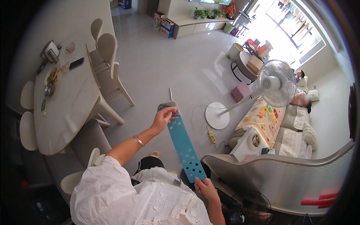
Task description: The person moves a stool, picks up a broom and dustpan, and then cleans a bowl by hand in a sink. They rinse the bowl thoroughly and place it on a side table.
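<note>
A long, flat teal board [182, 140] with diamond-shaped cut-outs slants away in front of my body, held above the floor. My right hand [206, 188] pinches its near end, thumb on top. At the far end, my left hand [164, 119], with silver bangles on the wrist, presses a grey fluffy cloth [166, 105] against the board. Beyond the cloth a thin metal rod [170, 94] sticks out; whether it joins the board is hidden.
A pedestal fan [277, 84] stands right, its cord and a yellow power strip [211, 136] on the floor. The marble-look dining table [70, 109] and chairs [107, 47] stand left. A curved partition [281, 177] is at right; people are on the sofa [289, 118] beyond.
</note>
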Demonstrator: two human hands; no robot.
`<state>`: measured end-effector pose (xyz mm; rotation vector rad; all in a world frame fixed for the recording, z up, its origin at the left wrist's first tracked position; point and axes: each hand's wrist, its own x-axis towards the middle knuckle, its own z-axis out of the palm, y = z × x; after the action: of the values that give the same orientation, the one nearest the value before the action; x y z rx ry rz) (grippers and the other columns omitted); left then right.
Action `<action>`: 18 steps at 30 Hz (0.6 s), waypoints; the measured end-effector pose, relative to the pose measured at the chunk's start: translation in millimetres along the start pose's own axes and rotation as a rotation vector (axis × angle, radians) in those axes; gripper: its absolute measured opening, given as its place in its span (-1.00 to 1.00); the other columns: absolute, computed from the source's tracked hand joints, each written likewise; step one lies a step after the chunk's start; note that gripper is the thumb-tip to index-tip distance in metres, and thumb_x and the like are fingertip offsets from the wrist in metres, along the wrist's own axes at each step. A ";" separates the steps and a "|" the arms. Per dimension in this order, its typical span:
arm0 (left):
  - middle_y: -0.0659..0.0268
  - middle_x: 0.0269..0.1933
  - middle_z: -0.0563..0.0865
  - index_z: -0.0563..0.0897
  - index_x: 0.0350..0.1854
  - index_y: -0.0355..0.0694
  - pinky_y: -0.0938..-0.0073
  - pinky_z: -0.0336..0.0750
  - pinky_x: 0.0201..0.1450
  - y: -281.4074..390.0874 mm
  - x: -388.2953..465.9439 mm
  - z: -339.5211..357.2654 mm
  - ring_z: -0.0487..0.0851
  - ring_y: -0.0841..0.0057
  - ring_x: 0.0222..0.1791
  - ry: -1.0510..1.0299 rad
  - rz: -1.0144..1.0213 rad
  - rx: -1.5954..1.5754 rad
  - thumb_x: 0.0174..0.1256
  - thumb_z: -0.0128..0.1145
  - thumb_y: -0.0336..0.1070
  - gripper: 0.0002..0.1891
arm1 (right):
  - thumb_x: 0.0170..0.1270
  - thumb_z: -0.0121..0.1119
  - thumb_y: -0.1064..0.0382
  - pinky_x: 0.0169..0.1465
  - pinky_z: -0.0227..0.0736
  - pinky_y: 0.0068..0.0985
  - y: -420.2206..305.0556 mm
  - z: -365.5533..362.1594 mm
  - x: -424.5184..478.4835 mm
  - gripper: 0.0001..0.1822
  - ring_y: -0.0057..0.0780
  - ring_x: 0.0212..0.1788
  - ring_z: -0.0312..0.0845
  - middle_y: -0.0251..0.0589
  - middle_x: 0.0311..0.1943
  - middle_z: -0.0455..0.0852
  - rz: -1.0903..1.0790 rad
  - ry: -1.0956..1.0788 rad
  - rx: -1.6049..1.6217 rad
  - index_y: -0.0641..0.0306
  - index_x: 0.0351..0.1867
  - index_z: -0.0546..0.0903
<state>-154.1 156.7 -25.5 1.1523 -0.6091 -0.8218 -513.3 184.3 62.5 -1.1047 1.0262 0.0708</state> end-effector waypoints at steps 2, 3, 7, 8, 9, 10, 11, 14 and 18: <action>0.36 -0.17 0.68 0.62 -0.09 -0.21 0.55 0.55 -0.19 -0.2 2.9 -7.6 0.61 0.64 -0.14 0.211 -0.083 0.011 0.39 0.06 -0.37 -0.85 | 0.46 0.01 0.13 -0.56 0.06 -0.66 2.4 3.1 1.5 -0.75 -0.71 -0.65 0.17 -0.48 -0.67 0.35 -0.059 -0.067 0.128 0.26 -0.18 0.59; 0.37 -0.21 0.68 0.63 -0.13 -0.19 0.58 0.54 -0.24 -0.7 4.3 -12.0 0.61 0.65 -0.19 0.294 -0.078 -0.011 0.38 0.09 -0.34 -0.87 | 0.46 0.01 0.14 -0.55 0.06 -0.67 2.8 4.3 1.3 -0.75 -0.71 -0.64 0.17 -0.48 -0.66 0.34 -0.096 -0.091 0.205 0.27 -0.14 0.59; 0.33 -0.36 0.66 0.62 -0.32 -0.29 0.58 0.55 -0.26 -1.6 10.5 -26.2 0.63 0.55 -0.32 0.427 -0.758 -0.310 0.15 0.31 0.12 -0.53 | 0.48 -0.03 0.18 -0.54 0.07 -0.67 1.8 1.6 1.1 -0.75 -0.69 -0.65 0.14 -0.45 -0.64 0.32 0.018 -0.139 0.487 0.27 0.01 0.52; 0.27 -0.28 0.70 0.62 -0.24 -0.32 0.48 0.57 -0.12 -3.3 10.9 -26.1 0.67 0.46 -0.24 0.260 -0.898 -0.526 0.11 0.25 0.27 -0.39 | 0.48 -0.03 0.19 -0.54 0.07 -0.67 2.3 -0.2 0.0 -0.75 -0.68 -0.65 0.14 -0.44 -0.63 0.32 0.036 -0.160 0.536 0.28 0.02 0.51; 0.25 -0.23 0.71 0.61 -0.19 -0.31 0.44 0.56 -0.07 -5.3 16.4 -23.0 0.67 0.44 -0.19 0.130 -0.818 -0.635 0.13 0.23 0.29 -0.38 | 0.48 -0.04 0.20 -0.54 0.08 -0.67 3.0 -2.5 -0.7 -0.74 -0.68 -0.65 0.15 -0.43 -0.63 0.32 0.041 -0.201 0.595 0.28 0.03 0.50; 0.24 -0.18 0.71 0.61 -0.14 -0.30 0.39 0.56 -0.01 -8.1 21.2 -19.5 0.67 0.42 -0.15 0.049 -0.765 -0.733 0.14 0.21 0.30 -0.37 | 0.47 -0.04 0.22 -0.57 0.09 -0.68 3.7 -5.3 -1.6 -0.76 -0.68 -0.67 0.16 -0.41 -0.63 0.35 0.080 -0.216 0.629 0.29 0.03 0.48; 0.22 -0.12 0.71 0.60 -0.10 -0.29 0.34 0.55 0.04 -11.5 25.5 -17.6 0.68 0.40 -0.10 -0.039 -0.727 -0.832 0.16 0.18 0.31 -0.35 | 0.47 -0.04 0.20 -0.56 0.08 -0.68 5.1 -7.3 -2.6 -0.75 -0.68 -0.67 0.16 -0.42 -0.64 0.35 0.104 -0.209 0.629 0.29 0.01 0.49; 0.17 0.04 0.65 0.55 0.05 -0.27 0.17 0.51 0.15 -26.3 45.9 -17.1 0.65 0.30 0.01 -0.012 -0.631 -0.854 0.32 0.08 0.17 -0.45 | 0.48 -0.04 0.15 -0.56 0.07 -0.67 8.9 -15.1 -5.3 -0.75 -0.67 -0.67 0.17 -0.44 -0.64 0.36 0.138 -0.215 0.648 0.29 -0.05 0.50; 0.15 -0.01 0.65 0.53 0.02 -0.30 0.11 0.54 0.12 -69.2 61.4 -7.9 0.62 0.27 0.02 0.158 -0.751 -0.673 0.43 0.06 -0.16 -0.69 | 0.49 -0.06 0.14 -0.57 0.06 -0.67 13.4 -18.4 -6.8 -0.77 -0.67 -0.67 0.17 -0.45 -0.65 0.36 0.167 -0.203 0.625 0.24 -0.24 0.47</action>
<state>-129.8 98.1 -93.3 0.7866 0.2711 -1.4168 -535.9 179.9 56.7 -0.4333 0.8688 -0.0060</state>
